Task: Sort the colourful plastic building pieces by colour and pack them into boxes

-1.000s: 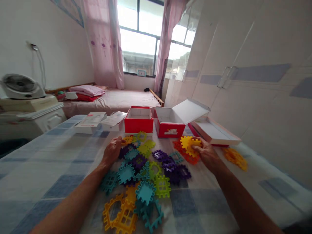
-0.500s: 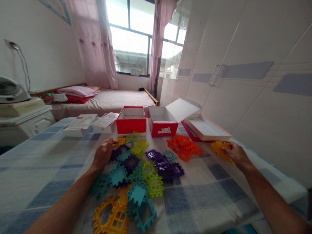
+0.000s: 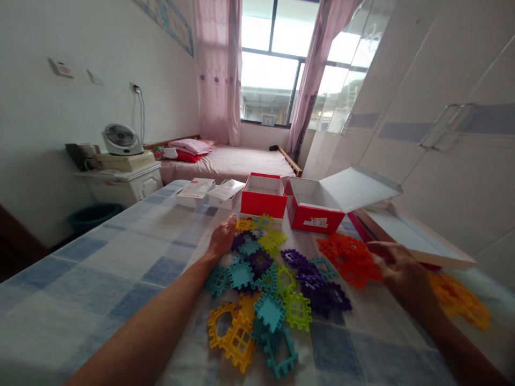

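Well, both arms reach out over the counter (image 3: 92,289), which has a blue and white checked cloth on it. The big red box with a white sticker (image 3: 316,209) stands open on the counter.

The right hand (image 3: 402,268) is in front of that box and a bit to its right. Its arm slants in from the low right corner, and its fingers point left. This grip looks loose, with the pointer finger and thumb apart. It is right by the edge of the heap of bumpy red-orange plastic pieces (image 3: 348,260), which lies just in front of the box. A heap of flat yellow-orange plastic pieces (image 3: 458,297) lies farther right of the box, by the right wrist.

The left hand (image 3: 223,236) is left of the box and closer to the person. Its arm is stretched out long, and the fingers bend in. I cannot tell if this grip pinches anything. It is next to a small yellow toothed plastic piece (image 3: 243,225), also left of the box. In front of the box, toward the left, lie dark purple plastic pieces (image 3: 330,297), a lime-green square window piece (image 3: 298,309) and a flat teal toothed piece (image 3: 269,311).
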The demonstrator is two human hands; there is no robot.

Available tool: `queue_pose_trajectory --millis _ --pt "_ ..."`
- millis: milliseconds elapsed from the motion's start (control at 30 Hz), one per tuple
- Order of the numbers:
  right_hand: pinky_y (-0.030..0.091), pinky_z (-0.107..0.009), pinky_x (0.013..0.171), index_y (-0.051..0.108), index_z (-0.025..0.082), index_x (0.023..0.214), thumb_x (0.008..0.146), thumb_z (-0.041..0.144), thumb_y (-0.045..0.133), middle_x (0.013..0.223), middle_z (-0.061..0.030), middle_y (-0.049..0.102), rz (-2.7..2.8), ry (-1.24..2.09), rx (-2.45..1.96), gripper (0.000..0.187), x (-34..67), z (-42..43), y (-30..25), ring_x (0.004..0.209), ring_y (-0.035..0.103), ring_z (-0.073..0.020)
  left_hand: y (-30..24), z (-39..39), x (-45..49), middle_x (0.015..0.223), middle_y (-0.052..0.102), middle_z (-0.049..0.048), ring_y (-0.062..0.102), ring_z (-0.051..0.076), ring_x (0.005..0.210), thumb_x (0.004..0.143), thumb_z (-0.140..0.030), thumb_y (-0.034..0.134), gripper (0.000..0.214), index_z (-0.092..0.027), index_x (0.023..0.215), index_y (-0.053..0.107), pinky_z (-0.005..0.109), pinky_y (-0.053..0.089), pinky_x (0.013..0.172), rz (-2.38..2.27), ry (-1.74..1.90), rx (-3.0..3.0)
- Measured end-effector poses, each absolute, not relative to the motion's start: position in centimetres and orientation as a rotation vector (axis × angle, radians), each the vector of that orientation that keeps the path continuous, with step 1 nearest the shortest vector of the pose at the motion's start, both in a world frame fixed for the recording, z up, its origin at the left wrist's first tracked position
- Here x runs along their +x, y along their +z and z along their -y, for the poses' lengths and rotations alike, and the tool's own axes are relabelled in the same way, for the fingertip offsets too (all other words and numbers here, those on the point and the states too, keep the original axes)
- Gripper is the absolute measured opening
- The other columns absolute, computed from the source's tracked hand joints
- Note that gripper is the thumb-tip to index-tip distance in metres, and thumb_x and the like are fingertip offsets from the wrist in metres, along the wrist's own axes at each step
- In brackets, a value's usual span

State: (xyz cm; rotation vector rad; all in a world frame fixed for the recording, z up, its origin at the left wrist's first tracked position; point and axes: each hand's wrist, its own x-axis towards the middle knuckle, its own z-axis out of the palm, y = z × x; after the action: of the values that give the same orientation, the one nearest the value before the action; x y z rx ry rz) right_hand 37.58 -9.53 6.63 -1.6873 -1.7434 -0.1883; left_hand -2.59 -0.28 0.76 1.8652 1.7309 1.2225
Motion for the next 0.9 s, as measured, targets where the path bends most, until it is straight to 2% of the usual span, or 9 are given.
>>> queue_pose_trajectory --millis 133,267,367,433,567,733,900 --pt "0.043 -0.034 0.087 0.058 0.02 0.102 0.081 0.026 0.045 0.108 -0.0077 0.059 2.041 0.106 -1.443 0.025 27.5 6.7 7.4 0.099 0.056 -0.0209 1.0 0.3 -2.4 0.121 0.06 0.0094 0.049 0.019 0.119 0.09 -0.031 0.024 0.043 -0.015 0.109 0.059 0.034 0.03 0.106 -1.706 1.189 1.917" --pt "0.039 -0.032 0.093 0.055 0.017 0.114 0.083 0.019 0.046 0.116 -0.0087 0.058 2.29 0.156 -1.284 0.032 19.5 3.3 7.3 0.108 0.052 -0.0193 1.2 0.5 -2.4 0.112 0.064 0.0085 0.054 0.019 0.112 0.09 -0.028 0.022 0.043 -0.016 0.105 0.061 0.033 0.036 0.101 -1.714 1.17 1.922" --pt "0.034 -0.033 0.098 0.053 0.015 0.119 0.083 0.02 0.048 0.117 -0.0102 0.059 2.433 0.14 -1.304 0.037 15.0 1.0 6.9 0.113 0.05 -0.0205 1.3 0.7 -2.5 0.106 0.067 0.0078 0.057 0.02 0.107 0.092 -0.03 0.019 0.045 -0.016 0.104 0.061 0.034 0.04 0.096 -1.731 1.169 1.893" --pt "0.035 -0.033 0.096 0.054 0.016 0.12 0.082 0.022 0.05 0.117 -0.0105 0.06 2.478 0.154 -1.324 0.039 13.0 -0.3 6.5 0.111 0.051 -0.0217 1.4 0.8 -2.5 0.106 0.067 0.0071 0.057 0.021 0.106 0.092 -0.031 0.019 0.045 -0.017 0.103 0.061 0.034 0.041 0.095 -1.735 1.173 1.872" --pt "0.04 -0.032 0.087 0.06 0.017 0.111 0.08 0.025 0.053 0.109 -0.011 0.063 2.537 0.163 -1.405 0.033 10.8 -1.7 5.7 0.101 0.056 -0.0228 1.7 0.8 -2.5 0.107 0.066 0.0069 0.058 0.02 0.105 0.092 -0.034 0.018 0.048 -0.018 0.094 0.064 0.03 0.041 0.093 -1.73 1.207 1.821" --pt "0.042 -0.036 0.084 0.065 0.014 0.099 0.07 0.033 0.063 0.105 -0.0152 0.06 2.522 0.085 -1.498 0.034 10.4 -2.0 5.6 0.1 0.053 -0.0287 1.6 0.7 -2.5 0.099 0.069 0.0064 0.061 0.019 0.097 0.093 -0.038 0.017 0.052 -0.018 0.088 0.065 0.029 0.043 0.088 -1.705 1.249 1.769" --pt "0.043 -0.035 0.085 0.059 0.011 0.107 0.079 0.036 0.053 0.109 -0.0151 0.053 2.361 0.021 -1.49 0.038 12.6 0.2 7.8 0.096 0.055 -0.0233 1.5 0.7 -2.5 0.098 0.069 0.0076 0.061 0.02 0.095 0.092 -0.039 0.017 0.053 -0.016 0.09 0.064 0.029 0.044 0.085 -1.713 1.273 1.739"
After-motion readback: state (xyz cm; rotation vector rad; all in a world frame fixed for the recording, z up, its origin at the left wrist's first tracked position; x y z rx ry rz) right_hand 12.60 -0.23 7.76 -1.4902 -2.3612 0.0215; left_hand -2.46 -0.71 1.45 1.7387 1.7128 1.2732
